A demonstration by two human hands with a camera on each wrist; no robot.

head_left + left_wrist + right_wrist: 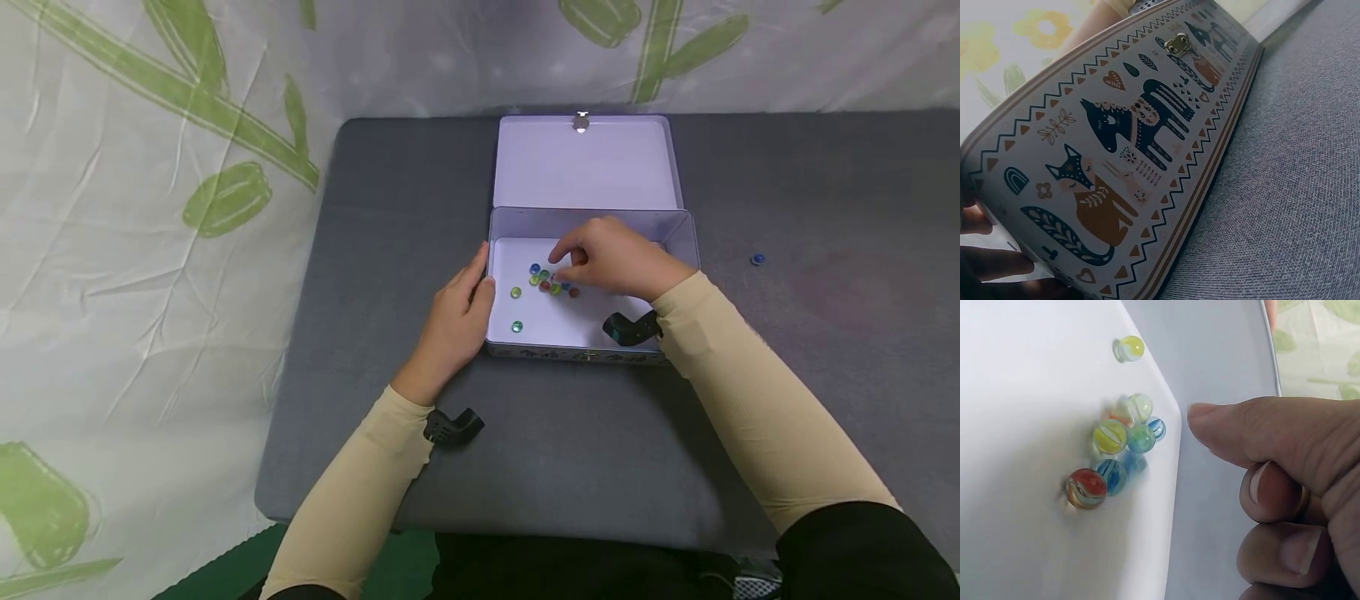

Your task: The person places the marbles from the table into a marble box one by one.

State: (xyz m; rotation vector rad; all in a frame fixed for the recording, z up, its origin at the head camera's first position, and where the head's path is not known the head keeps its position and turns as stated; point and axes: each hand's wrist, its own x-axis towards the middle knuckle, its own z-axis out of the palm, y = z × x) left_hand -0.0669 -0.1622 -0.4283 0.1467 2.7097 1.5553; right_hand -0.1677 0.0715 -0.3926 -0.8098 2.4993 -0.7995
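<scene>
A shallow metal box (577, 333) with a pale inside lies open on the table; its outer wall, seen in the left wrist view, carries a printed fox and horse (1141, 119). Several glass marbles cluster on the box floor, among them a red one (1086, 489) and a yellow one (1110, 436); some look blurred. My right hand (618, 257) hovers over the cluster, thumb and index finger apart, with nothing visible between them. Along the outside of the box's left wall rests my left hand (459, 312), fingers extended and touching it.
The box's lid (588, 162) is folded back behind it, with a metal clasp (581, 122) at its far edge. A blue marble (757, 259) lies on the grey table (390, 250) to the right of the box. A leaf-patterned curtain (172, 275) hangs at left and back.
</scene>
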